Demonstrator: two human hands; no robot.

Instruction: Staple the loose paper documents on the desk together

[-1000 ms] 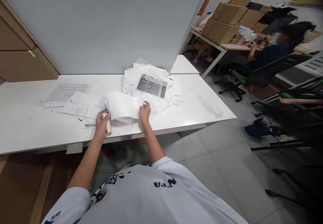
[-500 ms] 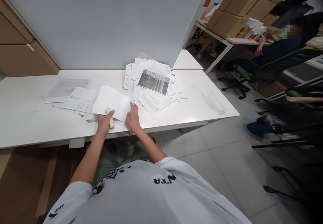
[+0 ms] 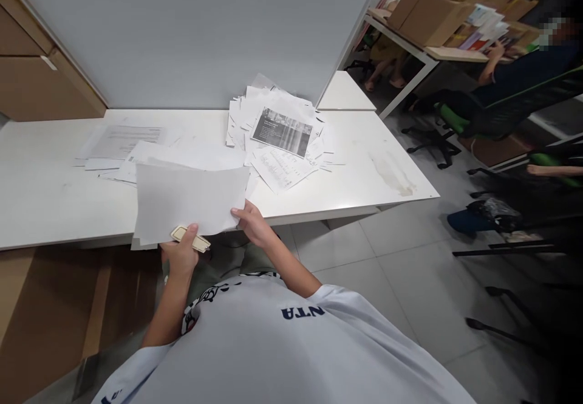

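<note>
On my feed I take the white desk (image 3: 54, 200) as the landmark and read it from the left. Near its left end, a printed document (image 3: 127, 143) lies flat, partly under the raised sheet of paper (image 3: 191, 200). That sheet is the work in hand: it is lifted off the desk and held in front of the desk's near edge, with its lower left corner hanging past that edge. The left hand (image 3: 181, 255) is clamped around a small cream-coloured flat object (image 3: 191, 238), which sits against the sheet's lower edge; I cannot tell whether that hand also grips the paper. The right hand (image 3: 252, 223) pinches the sheet's lower right edge, well apart from the left. Any next move calls for both hands to keep the sheet steady, since its upper edge is unsupported. Further right on the desk sits a loose heap of papers (image 3: 239, 118), topped by a page with a grey photo (image 3: 282, 132). Beyond the desk, a co-worker's hand (image 3: 488, 67) is at a table stacked with cardboard boxes (image 3: 432, 18).
</note>
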